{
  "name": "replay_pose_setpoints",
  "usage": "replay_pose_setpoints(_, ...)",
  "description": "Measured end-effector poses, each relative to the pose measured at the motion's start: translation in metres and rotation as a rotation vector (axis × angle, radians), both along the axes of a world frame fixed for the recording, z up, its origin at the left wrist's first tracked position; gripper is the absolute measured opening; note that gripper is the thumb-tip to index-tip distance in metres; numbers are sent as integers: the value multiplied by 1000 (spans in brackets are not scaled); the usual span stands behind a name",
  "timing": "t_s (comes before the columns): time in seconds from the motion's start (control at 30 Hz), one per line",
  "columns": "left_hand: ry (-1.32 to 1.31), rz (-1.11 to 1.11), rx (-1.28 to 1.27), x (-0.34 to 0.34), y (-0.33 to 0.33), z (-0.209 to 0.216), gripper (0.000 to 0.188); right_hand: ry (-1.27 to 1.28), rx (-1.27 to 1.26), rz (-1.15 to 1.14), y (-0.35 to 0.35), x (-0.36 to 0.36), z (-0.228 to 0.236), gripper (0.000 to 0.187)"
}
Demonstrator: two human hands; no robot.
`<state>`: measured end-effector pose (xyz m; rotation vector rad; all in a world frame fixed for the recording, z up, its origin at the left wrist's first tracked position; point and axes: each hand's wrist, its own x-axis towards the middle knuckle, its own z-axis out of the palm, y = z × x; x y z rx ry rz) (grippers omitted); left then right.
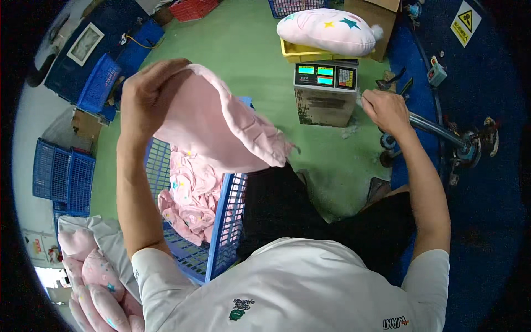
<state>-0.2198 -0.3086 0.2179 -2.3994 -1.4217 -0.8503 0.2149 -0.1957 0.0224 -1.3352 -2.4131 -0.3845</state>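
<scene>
My left hand (152, 83) is closed on the upper edge of a limp pink fabric cover (202, 127), lifted over a blue plastic basket (217, 232). The cover's open-looking edge droops to the right, above my lap. Inside the basket lies a heap of pink covers (193, 185) with coloured stars. My right hand (387, 110) is curled closed beside a metal tube (437, 131) that sticks out of a blue machine. A wisp of white fluff shows at its fingers; what the fingers hold is hidden.
A stuffed pink pillow (329, 32) rests in a yellow tray (310, 53) on a digital scale (325, 91). Stuffed pink pieces (99, 276) are piled at the lower left. Blue baskets (63, 171) stand along the left, a cardboard box (381, 25) behind the scale.
</scene>
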Motion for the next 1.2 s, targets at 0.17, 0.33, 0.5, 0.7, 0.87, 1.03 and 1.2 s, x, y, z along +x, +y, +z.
replay_pose_setpoints(0.17,-20,-53,-77,7,-37,-11,19,18,15,2,-1,-3,2,19)
replay_pose_setpoints(0.33,69,-181,-585,32,-84,-138,22,24,14,-9,-2,1,-2,21)
replay_pose_setpoints(0.5,-395,-73,-931,44,-123,-250,18,12,-28,24,0,4,-11,16)
replay_pose_setpoints(0.7,-125,38,-752,56,-99,-278,19,-18,64,17,1,1,-11,18)
replay_pose_setpoints(0.87,269,22,-866,81,-82,-285,21,-49,1,-27,0,1,-7,17)
replay_pose_setpoints(1.03,45,36,-1008,69,-75,-297,17,-16,-3,-5,1,-1,-7,15)
replay_pose_setpoints(1.2,-639,110,-1333,75,-48,-292,7,5,-96,72,2,-1,0,15)
